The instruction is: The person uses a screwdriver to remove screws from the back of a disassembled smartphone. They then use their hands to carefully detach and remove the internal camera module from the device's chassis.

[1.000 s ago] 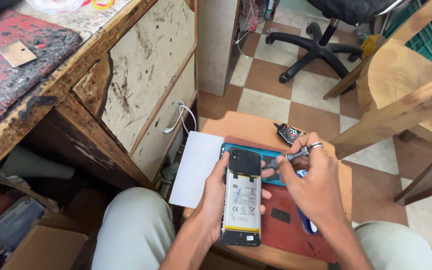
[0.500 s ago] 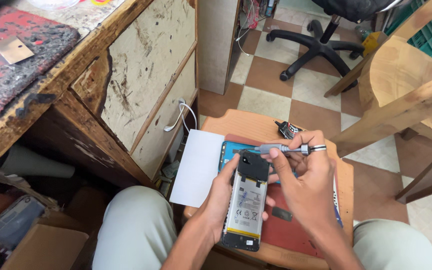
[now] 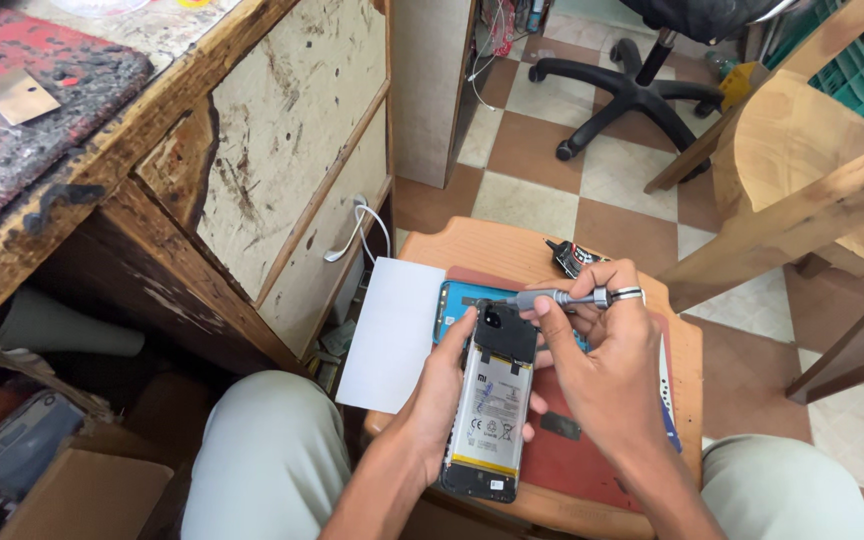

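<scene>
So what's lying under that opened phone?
Under the opened phone: a blue back cover on a red mat, atop a wooden stool. The phone and hands hide the rest.

A silver-grey screwdriver point(image 3: 562, 297) crosses a bright blue phone cover point(image 3: 457, 305) beside a white sheet point(image 3: 392, 333), on a red mat point(image 3: 577, 460), over a brown-and-cream checkered floor point(image 3: 542, 180).

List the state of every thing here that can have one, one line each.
Phone: back cover off, battery exposed, held in the left hand.
Screwdriver: held level in the right hand, tip at the phone's top end.
Blue back cover: off the phone, lying on the stool.
White sheet: flat, overhanging the stool's edge.
Desk drawers: shut.
</scene>
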